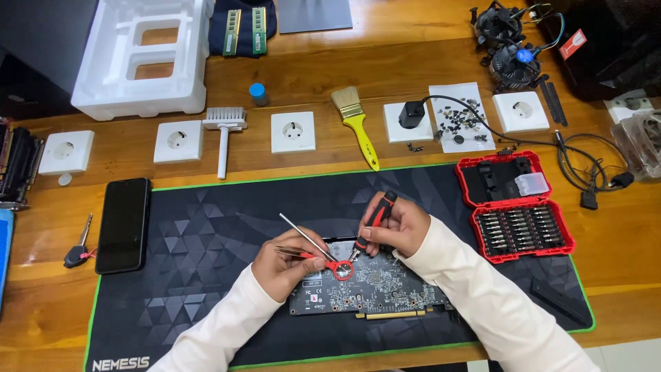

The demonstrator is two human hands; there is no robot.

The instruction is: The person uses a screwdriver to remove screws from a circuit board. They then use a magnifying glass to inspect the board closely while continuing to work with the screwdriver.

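Under the fingers [375, 233] lies a dark circuit board [368, 286] with a gold edge strip, on a black mat [206, 275] patterned in grey triangles and trimmed green. The screwdriver [375, 215] in the fingers is red and black. Beyond the fingers lies a yellow-handled brush [356, 124]; to their right, a red bit case [515, 207]; to their left, a black phone [123, 224]. The bench [620, 255] is orange-brown wood.

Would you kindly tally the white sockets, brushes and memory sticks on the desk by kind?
White sockets: 6 (first, one with a plug)
Brushes: 2 (white, yellow)
Memory sticks: 2
Total: 10
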